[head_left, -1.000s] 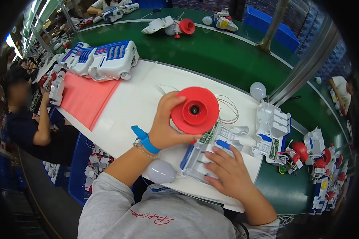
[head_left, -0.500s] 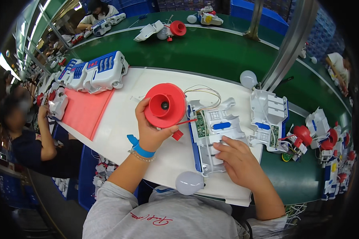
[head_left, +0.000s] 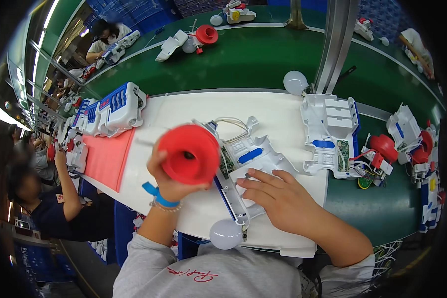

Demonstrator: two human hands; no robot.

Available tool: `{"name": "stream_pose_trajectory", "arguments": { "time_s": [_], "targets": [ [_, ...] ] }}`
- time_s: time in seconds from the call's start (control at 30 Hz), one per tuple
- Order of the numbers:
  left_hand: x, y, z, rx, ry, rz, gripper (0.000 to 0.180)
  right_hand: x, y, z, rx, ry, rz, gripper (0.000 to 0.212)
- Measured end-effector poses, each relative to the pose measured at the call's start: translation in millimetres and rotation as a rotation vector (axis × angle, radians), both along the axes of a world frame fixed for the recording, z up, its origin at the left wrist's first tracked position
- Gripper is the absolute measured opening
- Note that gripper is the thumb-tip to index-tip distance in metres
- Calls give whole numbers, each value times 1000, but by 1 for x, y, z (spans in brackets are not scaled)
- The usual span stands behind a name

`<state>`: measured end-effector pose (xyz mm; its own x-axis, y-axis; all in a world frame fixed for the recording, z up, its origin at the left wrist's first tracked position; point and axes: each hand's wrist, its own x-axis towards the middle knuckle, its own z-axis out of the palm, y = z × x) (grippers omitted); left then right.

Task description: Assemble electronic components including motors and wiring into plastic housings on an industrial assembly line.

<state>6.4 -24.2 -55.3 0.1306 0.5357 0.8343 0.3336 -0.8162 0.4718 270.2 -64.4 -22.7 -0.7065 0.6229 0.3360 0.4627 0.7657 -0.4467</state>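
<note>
Wrapped round a red funnel-shaped plastic part point(head_left: 196, 171), my left hand point(head_left: 165, 183) lifts it over the table, its wide mouth facing up. Just right of it lies an open white and blue plastic housing half point(head_left: 282, 160), tilted, with a green circuit board and thin wires inside. Across the housing's lower part rests my right hand point(head_left: 288, 206), fingers stretched and apart, gripping nothing I can see. By the housing's near end sits a white globe point(head_left: 227, 234) with a small fitting on its side.
A second open housing point(head_left: 328, 136) lies to the right, with another white globe point(head_left: 295, 82) behind it. Assembled white and blue shells point(head_left: 116, 111) stand at the left by a red mat point(head_left: 107, 156). A metal post point(head_left: 335, 47) rises beside the green conveyor point(head_left: 253, 59). Co-workers sit left and beyond.
The red funnel part has tipped, so its mouth looks different, and come slightly nearer me. The housing has turned under my right hand, which has shifted left. The view has also shifted.
</note>
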Motion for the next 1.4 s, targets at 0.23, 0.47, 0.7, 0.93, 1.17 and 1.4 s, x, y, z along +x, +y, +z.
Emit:
{"name": "stream_pose_trajectory", "arguments": {
  "time_s": [0.23,0.47,0.7,0.93,1.17,1.4],
  "targets": [
    [4,18,5,-595,-521,-148,107,1,3,-1,-45,9,7,28],
    [-2,26,8,-664,-515,-438,108,12,23,2,-304,323,103,23],
    [-7,28,11,-567,-453,-457,105,-37,54,33,-301,239,-412,33],
    [2,17,16,-539,-472,-331,98,-75,78,21,21,-109,-487,34],
    [-13,21,14,-636,-627,-333,87,-70,84,14,-396,53,-389,24],
    [-13,17,16,-641,-675,-319,89,-69,75,24,-415,270,-346,31]
  ]
}}
